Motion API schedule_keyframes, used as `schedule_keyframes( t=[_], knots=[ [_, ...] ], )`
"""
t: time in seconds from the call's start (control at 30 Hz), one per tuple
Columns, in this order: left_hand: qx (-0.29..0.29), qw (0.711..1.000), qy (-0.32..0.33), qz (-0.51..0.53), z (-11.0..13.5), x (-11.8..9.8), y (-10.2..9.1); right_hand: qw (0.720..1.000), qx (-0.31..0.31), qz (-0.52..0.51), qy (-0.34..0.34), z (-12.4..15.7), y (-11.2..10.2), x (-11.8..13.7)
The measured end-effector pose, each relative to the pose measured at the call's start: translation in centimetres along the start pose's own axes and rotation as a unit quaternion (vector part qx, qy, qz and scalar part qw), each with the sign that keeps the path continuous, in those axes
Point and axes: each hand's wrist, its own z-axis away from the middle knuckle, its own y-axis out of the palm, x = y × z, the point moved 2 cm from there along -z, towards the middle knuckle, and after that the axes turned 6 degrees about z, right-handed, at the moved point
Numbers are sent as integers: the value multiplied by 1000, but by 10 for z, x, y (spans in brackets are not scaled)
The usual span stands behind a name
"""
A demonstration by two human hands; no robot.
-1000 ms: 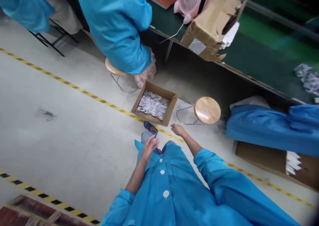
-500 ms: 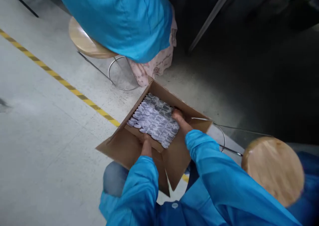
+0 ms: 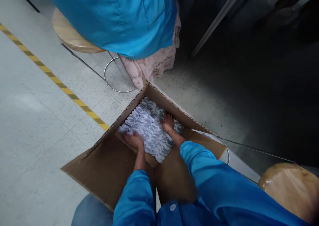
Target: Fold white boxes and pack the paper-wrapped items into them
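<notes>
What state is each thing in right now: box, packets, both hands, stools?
Box: open, flaps folded out, on the floor.
Packets: packed in rows, filling the box.
Left hand: flat on the packets at the near edge, holding nothing.
Right hand: flat on the packets, fingers spread, holding nothing.
Far stool: upright, a co-worker sitting on it.
Near stool: upright, nobody on it.

Floor (image 3: 37, 126) is speckled grey concrete with a yellow-black tape line (image 3: 62, 86) running diagonally across it. Sitting right on it: an open cardboard box (image 3: 109, 166) just past the tape, and two wooden stools on wire legs, one (image 3: 72, 40) far left, one (image 3: 289, 189) near right.
</notes>
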Motion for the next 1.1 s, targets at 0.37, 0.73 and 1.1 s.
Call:
schedule_keyframes(
  t=[0.37,0.73,1.1],
  knots=[
    [254,835,397,-282,-93,-72,105,999,-41,-21,12,-13,31,4],
    [230,773,425,-412,-87,-66,101,999,2,-48,-2,-2,26,4],
    [265,754,454,-394,-110,-75,97,992,72,-32,96,10,28,-41]
  ],
)
